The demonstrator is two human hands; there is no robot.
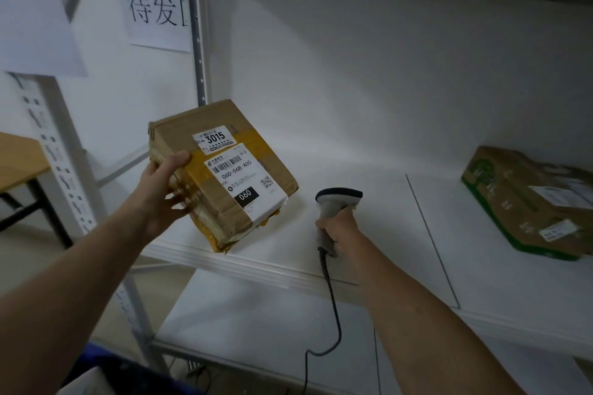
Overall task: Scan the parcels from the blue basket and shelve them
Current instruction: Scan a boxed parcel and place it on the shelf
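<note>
The white shelf point(385, 234) lies under your right hand point(338, 229), a green-printed box point(529, 202) sits on it well to that hand's right, your left hand point(160, 192) grips the taped brown parcel point(221, 170), label up, over the shelf's front edge, and your right hand clasps the grey scanner point(338, 197) just beside it.

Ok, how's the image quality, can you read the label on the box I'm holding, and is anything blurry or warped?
Head view: dim, uneven light, brightest on the wall behind the parcel; its label is sharp, 3015 and 060 readable. Head view edges: the shelf upright at left is blurred and skewed by the wide lens; labels on the green-printed box at right are too soft to read.
</note>
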